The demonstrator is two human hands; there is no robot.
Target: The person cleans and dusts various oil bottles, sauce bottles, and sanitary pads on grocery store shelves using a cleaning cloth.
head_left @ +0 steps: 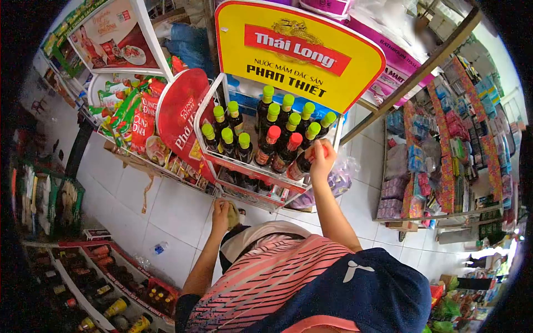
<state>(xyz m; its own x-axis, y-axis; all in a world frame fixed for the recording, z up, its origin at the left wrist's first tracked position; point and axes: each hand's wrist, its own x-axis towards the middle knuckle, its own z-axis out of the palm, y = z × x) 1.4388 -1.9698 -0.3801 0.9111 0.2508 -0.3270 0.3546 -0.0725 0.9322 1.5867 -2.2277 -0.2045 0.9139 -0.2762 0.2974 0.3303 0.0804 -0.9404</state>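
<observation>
My right hand [322, 158] is closed around the top of a dark sauce bottle [298, 167] at the front right corner of a wire display rack [250, 165]. Its fingers hide most of the cap. Beside it stand two red-capped bottles [267, 147], and behind and to the left are several green-capped bottles [268, 100], all upright. Low in front of the rack, my left hand [221, 215] is closed on what looks like a crumpled olive cloth [234, 213].
A yellow sign [300, 53] rises behind the bottles. To the left stands a rack of red and green food packets [139, 119]. Shelves of packaged goods [444, 150] line the right, and a bottle shelf [105, 288] is at lower left. White floor tiles [175, 222] show between.
</observation>
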